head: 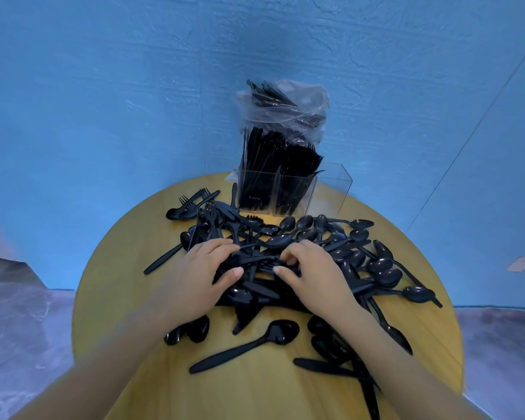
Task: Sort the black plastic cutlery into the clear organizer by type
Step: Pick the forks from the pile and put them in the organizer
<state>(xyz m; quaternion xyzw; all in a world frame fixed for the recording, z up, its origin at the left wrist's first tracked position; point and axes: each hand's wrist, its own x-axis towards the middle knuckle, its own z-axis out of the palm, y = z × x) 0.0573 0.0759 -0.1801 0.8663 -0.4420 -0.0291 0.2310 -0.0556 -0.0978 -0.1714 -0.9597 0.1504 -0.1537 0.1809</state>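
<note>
On a round wooden table (128, 298), a person digs into a heap of black cutlery (285, 262) midway through sorting it by type. Nearest the camera lie stray spoons, one spoon (249, 344) with its handle running near-left and its bowl far-right. Above it, the left hand (208, 268) and right hand (311, 268) rest side by side on the middle of the pile, fingers curled down among the pieces; whether either has actually pinched one cannot be told, since the tangle hides the fingertips' hold. A fork appears to lie crosswise between the two thumbs, equally near both hands. Spoons crowd the right of the heap, forks (194, 198) and knives the far left. Beyond, the organizer (331, 189) stands at the table's far edge: two left compartments packed upright, the right one looks empty. Overlapping handles would likely snag any lift. Behind it slumps a bag (285, 110) holding more.
</note>
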